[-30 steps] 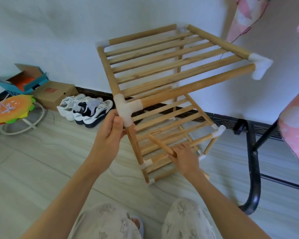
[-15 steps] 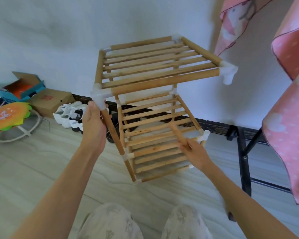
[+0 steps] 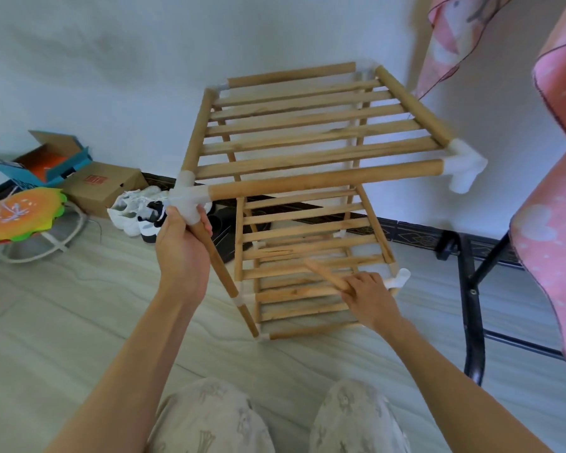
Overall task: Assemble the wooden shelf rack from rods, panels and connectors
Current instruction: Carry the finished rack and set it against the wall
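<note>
left hand (image 3: 182,253) grips rack (image 3: 307,152) post | right hand (image 3: 370,297) holds rod (image 3: 325,275)

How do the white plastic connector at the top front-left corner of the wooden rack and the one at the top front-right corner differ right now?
The front-left white plastic corner connector has a wooden upright rod plugged into its downward socket; the front-right white plastic corner connector has nothing in its downward socket. The left hand grips just under the front-left one; no hand touches the front-right one. Both join the top shelf's front rail to a side rail.
</note>
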